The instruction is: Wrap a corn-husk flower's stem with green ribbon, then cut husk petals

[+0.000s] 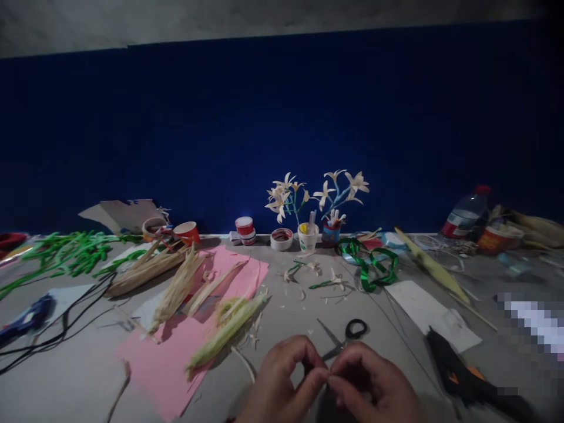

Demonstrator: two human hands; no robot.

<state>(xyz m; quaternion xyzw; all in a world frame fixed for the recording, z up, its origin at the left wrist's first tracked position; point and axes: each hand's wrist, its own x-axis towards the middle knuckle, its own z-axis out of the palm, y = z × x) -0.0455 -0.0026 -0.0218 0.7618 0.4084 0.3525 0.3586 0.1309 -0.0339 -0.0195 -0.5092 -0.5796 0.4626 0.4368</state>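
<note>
At the bottom centre, my left hand [291,376] and my right hand [374,385] meet fingertip to fingertip. Both are closed in a pinch; whatever lies between the fingers is too small to make out. Just beyond them is a pair of scissors [355,329] with black handles, partly hidden by my hands. Left of my left hand, a pale green corn husk [227,335] rests on pink paper [154,370]. Small green-stemmed pieces [324,285] and pale scraps lie past the scissors.
White husk-like flowers [278,200] stand in a paper cup [308,238], with more flowers [356,182] beside them. Green ribbon [376,273] and a black glue gun [467,376] are at right. Dried husks [176,288], green pipe cleaners [74,252] and a blue glue gun [30,320] are at left.
</note>
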